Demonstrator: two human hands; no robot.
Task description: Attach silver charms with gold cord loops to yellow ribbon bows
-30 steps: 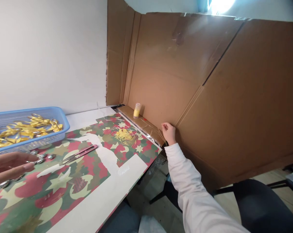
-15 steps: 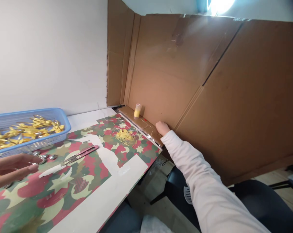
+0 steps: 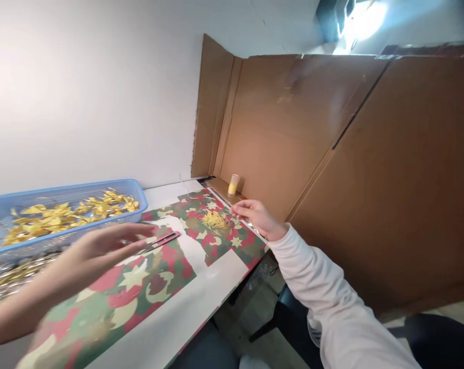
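My left hand (image 3: 114,243) reaches over the table with fingers stretched and the thumb a little apart. Its fingertips are near the blades of pink-handled thread snips (image 3: 166,239), and I cannot tell if they touch. My right hand (image 3: 258,216), in a white sleeve, is raised near the table's right edge, thumb and fingers pinched together. What sits in the pinch is too small to name. Close to it lies a tangle of yellow thread ends (image 3: 215,221). A small clear tube with yellow in it (image 3: 233,185) stands on the cardboard ledge behind.
A blue plastic basket (image 3: 139,197) of yellow ribbon pieces (image 3: 70,218) stands at the left. Shiny silver and gold pieces (image 3: 16,277) lie below it. Cardboard panels (image 3: 270,133) wall off the right side. A dark chair (image 3: 283,315) is below the table.
My left hand has moved right, from the small silver bells toward the snips. My right hand has come off the cardboard ledge toward the thread tangle. The whole view has shifted.
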